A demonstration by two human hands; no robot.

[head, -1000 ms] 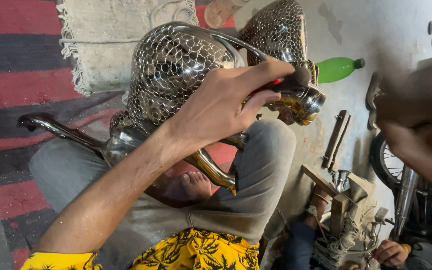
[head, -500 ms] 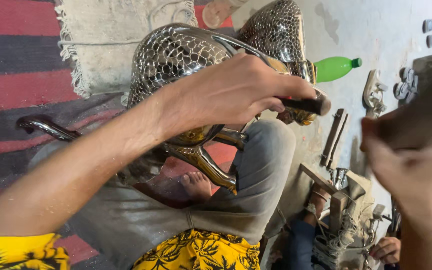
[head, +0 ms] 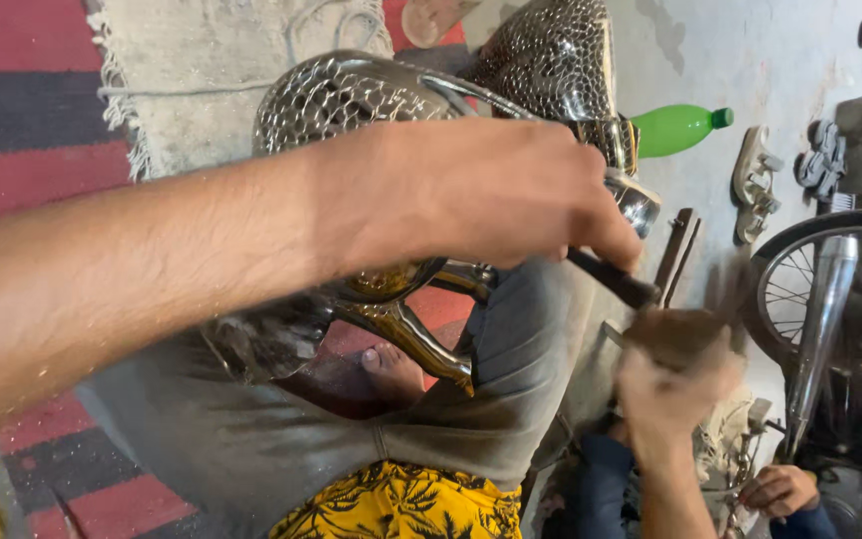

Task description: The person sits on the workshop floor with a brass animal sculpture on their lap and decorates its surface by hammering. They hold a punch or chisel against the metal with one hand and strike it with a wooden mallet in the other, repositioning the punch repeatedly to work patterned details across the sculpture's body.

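Observation:
A shiny metal piece with a hammered scale pattern (head: 351, 100) rests over my grey-trousered knee (head: 521, 349). My left hand (head: 481, 190) reaches across it from the left, its fingers closed round a dark thin rod-like tool (head: 611, 279) that points down to the right. Just below the rod's tip, my right hand (head: 670, 394) comes up from the bottom edge, closed on a blurred brown tool (head: 680, 334). The tip of the rod and the spot it touches are lost in motion blur.
A green plastic bottle (head: 675, 128) lies behind the metal piece. Sandals (head: 755, 185), a spoked wheel (head: 800, 279) and a chrome pipe (head: 822, 319) are at the right. Another person's hand (head: 775, 489) works at the bottom right. A striped rug (head: 22, 110) covers the floor.
My left hand has shifted right with the dark rod. My right hand has swung from the right edge down towards the rod's end, carrying the brown tool.

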